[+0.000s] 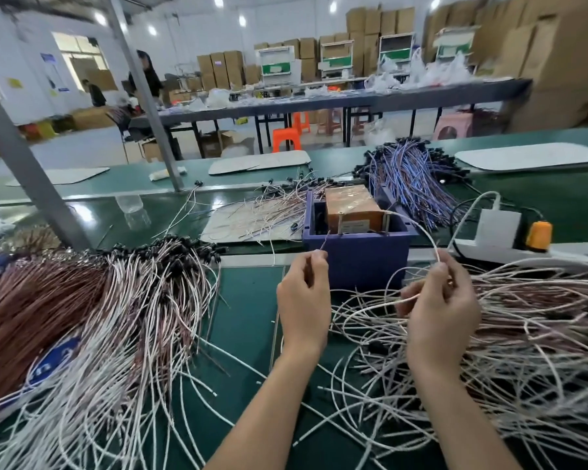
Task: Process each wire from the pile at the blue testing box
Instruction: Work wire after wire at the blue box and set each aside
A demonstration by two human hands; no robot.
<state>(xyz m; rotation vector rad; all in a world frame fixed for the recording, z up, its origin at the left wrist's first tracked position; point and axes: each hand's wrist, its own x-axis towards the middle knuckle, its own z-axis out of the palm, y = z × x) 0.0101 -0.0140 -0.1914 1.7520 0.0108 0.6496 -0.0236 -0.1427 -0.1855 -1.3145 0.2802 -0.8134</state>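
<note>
The green bench (248, 317) is covered almost fully with wires. The blue testing box (360, 256) stands in the middle of it, at 12 o'clock from both hands, with an orange-brown unit (352, 208) inside. The left hand (304, 300) is just in front of the box, its fingers curled, thumb and forefinger pinching a thin lead (324, 246) that goes up to the box rim. The right hand (438, 307) pinches a white wire (421, 228) between thumb and forefinger; this wire bends in an arc to the top of the box. The loose pile of white wires (523, 334) lies at 3 o'clock from the hands, and a combed bundle of white and brown wires (99, 317) at 9 o'clock. A blue-violet bundle (408, 178) lies behind the box at 1 o'clock, and a white power strip (496, 245) is at 2 o'clock. Further back in the room stand a long second bench (353, 100), an orange stool (286, 139) and stacked cardboard boxes (557, 62).
</note>
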